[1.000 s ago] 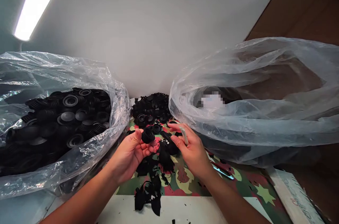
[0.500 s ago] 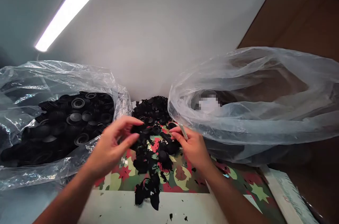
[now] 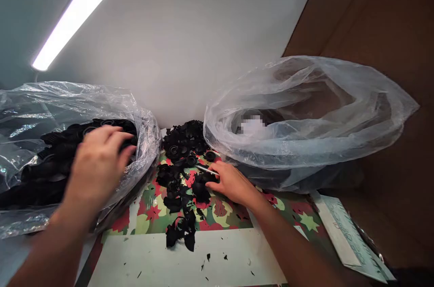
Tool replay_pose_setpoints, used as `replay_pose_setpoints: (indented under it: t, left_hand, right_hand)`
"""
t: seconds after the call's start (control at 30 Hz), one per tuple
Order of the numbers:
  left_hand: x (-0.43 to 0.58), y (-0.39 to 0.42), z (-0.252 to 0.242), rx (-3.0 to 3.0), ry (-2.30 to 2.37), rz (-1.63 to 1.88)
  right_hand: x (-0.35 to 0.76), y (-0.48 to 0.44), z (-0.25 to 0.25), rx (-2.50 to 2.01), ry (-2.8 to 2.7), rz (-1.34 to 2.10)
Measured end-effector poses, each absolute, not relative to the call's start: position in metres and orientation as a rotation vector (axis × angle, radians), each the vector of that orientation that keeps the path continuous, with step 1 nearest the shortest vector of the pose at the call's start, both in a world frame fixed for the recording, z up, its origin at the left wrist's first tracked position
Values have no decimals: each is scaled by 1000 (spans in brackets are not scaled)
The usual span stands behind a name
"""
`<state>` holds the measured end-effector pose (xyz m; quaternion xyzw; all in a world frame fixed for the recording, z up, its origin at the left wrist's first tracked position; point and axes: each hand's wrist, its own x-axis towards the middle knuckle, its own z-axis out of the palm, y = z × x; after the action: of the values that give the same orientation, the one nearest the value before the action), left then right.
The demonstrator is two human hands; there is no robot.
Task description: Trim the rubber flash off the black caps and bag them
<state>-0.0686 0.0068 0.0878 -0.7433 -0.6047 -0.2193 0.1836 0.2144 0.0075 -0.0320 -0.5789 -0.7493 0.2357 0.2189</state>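
My left hand (image 3: pixel 96 162) reaches into the clear plastic bag (image 3: pixel 40 97) on the left, fingers spread over the black ribbed rubber parts (image 3: pixel 59 151) that fill it; nothing shows in its grip. My right hand (image 3: pixel 230 183) rests low on the table among black rubber scraps (image 3: pixel 179 192), its fingers closed round a thin light-coloured tool (image 3: pixel 206 169) that points left. A heap of black parts (image 3: pixel 185 138) lies just beyond it against the wall.
A second large clear bag (image 3: pixel 305 110) stands on the right, close to my right hand. The table has a camouflage-patterned cover (image 3: pixel 224 214) and a white sheet (image 3: pixel 183 264) at the front. Printed paper (image 3: pixel 346 237) lies at the right.
My left hand had a black ribbed part a second ago, no longer has it, and has swung left into the bag. My right hand dropped lower onto the scraps.
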Motion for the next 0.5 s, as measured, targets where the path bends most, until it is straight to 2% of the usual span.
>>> replay_pose_setpoints:
  t: [0.13,0.2,0.27,0.5]
  left_hand:
    - [-18,3,25,-2842,-1600,-583]
    - [-1,5,-6,-2966,-1602,-472]
    - [6,10,-27,-2967,-1668,-536]
    - [-1,29,-40,-3009,-1732,-714]
  right_hand:
    - [214,11,-32,-1592,-2100,598]
    - [215,10,-34,-1591,-2120,601]
    - [217,9,-36,-1586,-2142,614]
    - [211,6,-31,-1447,-2045,586]
